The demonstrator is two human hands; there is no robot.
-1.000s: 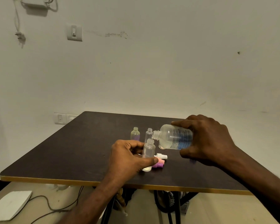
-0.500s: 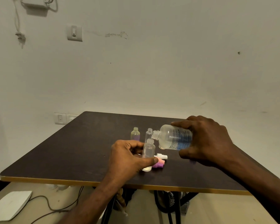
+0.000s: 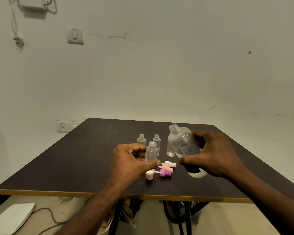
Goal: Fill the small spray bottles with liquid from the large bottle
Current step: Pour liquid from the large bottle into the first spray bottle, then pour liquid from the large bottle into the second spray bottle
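The left hand [image 3: 131, 160] is pinching an uncapped small spray bottle [image 3: 151, 150] mid-desk; the right hand [image 3: 210, 155] is gripping the open large bottle [image 3: 183, 143] upright beside it. Tilting carelessly risks spilling onto the desk [image 3: 75, 158].

My right hand [image 3: 215, 155] grips the large clear bottle [image 3: 182, 143], uncapped, neck tilted up and left. My left hand [image 3: 129, 160] pinches one open small bottle [image 3: 151, 151]; two more small bottles [image 3: 141, 139] stand just behind, uncapped.
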